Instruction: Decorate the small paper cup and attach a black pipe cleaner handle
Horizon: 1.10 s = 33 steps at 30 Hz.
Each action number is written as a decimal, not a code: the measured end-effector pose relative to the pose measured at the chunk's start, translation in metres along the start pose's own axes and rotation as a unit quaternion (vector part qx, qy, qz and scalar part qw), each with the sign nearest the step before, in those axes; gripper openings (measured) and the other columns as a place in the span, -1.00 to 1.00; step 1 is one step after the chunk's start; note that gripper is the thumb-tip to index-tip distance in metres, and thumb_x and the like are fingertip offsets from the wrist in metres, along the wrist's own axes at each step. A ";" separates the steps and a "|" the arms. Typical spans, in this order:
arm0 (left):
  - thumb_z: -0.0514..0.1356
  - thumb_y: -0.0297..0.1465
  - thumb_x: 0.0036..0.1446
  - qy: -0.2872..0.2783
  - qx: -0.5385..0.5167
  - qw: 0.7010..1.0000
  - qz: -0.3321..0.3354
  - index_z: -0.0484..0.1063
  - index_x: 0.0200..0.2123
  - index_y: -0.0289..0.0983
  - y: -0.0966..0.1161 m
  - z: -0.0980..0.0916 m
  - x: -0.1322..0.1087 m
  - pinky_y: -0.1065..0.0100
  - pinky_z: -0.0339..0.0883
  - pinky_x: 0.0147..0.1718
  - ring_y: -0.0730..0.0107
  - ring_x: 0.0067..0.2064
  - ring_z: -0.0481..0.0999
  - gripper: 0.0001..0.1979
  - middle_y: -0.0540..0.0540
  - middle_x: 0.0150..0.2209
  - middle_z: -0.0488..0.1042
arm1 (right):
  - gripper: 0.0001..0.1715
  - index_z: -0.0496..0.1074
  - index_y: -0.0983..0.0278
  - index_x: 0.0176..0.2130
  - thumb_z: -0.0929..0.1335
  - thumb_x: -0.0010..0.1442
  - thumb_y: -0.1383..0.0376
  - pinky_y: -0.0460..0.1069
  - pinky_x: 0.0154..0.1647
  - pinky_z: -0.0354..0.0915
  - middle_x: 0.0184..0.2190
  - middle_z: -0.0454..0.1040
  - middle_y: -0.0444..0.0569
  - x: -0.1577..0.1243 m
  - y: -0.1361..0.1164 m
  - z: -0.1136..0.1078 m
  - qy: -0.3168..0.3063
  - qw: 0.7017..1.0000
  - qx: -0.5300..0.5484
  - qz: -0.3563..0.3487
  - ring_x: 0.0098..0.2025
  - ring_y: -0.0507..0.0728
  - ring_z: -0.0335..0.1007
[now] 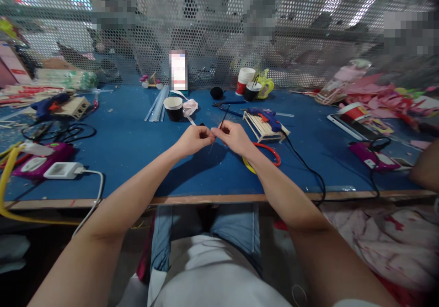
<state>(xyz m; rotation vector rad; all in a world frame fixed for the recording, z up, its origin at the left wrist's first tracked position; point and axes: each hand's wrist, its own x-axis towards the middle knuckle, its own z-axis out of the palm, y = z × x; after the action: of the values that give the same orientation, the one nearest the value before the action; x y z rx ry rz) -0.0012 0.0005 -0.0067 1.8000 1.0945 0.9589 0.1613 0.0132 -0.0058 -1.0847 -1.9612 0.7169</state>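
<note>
My left hand (194, 139) and my right hand (233, 136) meet over the middle of the blue table (137, 161), fingertips pinched together. Between them runs a thin dark stick or wire (222, 120), slanting up from the right fingers, with a pale thin end pointing down below the hands. Both hands are closed on it. Just right of my right hand stands a small frame of wooden sticks (262, 129) with a blue glue gun (265, 115) resting on it. Red and yellow rings (270, 154) lie under my right wrist.
A black paper cup (173, 108), clear glue sticks (157, 103), red-and-white cups (245, 81), a black ball (216, 92) and scissors (228, 103) lie behind the hands. Left: power strip, charger (61, 170), cables, another glue gun (48, 106). Right: phone (346, 126), pink paper scraps, another person's arm (425, 167). Perforated screen behind.
</note>
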 end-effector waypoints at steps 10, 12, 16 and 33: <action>0.20 -0.37 -0.13 0.005 -0.028 0.999 -0.023 0.38 -0.52 -0.37 -0.001 0.000 0.002 0.48 0.04 -0.58 0.60 -0.56 0.20 -0.85 0.01 -0.60 0.32 | -0.60 0.27 0.29 -0.45 0.28 0.07 0.00 -0.10 -0.60 0.12 -0.65 0.26 -0.17 0.000 -0.003 -0.001 -0.014 0.999 0.021 0.023 -0.63 -0.03 0.16; 0.19 -0.37 -0.13 0.004 -0.025 1.000 -0.018 0.37 -0.53 -0.37 -0.001 0.001 0.002 0.48 0.05 -0.58 0.61 -0.56 0.20 -0.86 0.02 -0.60 0.32 | -0.60 0.27 0.30 -0.48 0.28 0.06 0.00 -0.10 -0.57 0.10 -0.65 0.27 -0.16 0.000 -0.003 0.000 0.004 1.000 -0.008 0.011 -0.60 -0.03 0.14; 0.19 -0.37 -0.13 -0.001 -0.025 1.000 -0.010 0.35 -0.56 -0.37 0.000 0.003 0.000 0.48 0.05 -0.56 0.61 -0.57 0.20 -0.84 0.03 -0.61 0.30 | -0.58 0.27 0.31 -0.53 0.29 0.04 0.01 -0.10 -0.53 0.08 -0.63 0.27 -0.15 0.000 -0.002 0.001 0.028 0.999 -0.036 -0.002 -0.57 -0.04 0.12; 0.17 -0.31 -0.09 0.021 0.048 0.998 0.027 0.33 -0.57 -0.34 -0.005 -0.001 0.003 0.48 0.01 -0.58 0.60 -0.58 0.15 -0.81 0.04 -0.63 0.25 | -0.62 0.33 0.31 -0.49 0.32 0.02 0.03 -0.10 -0.52 0.12 -0.61 0.33 -0.11 0.000 0.001 0.003 0.021 1.000 0.008 0.000 -0.53 0.01 0.21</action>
<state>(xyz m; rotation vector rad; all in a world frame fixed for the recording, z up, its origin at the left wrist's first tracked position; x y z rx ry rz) -0.0026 0.0049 -0.0108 1.9035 1.1412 0.9940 0.1588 0.0132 -0.0083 -1.0811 -1.9183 0.7025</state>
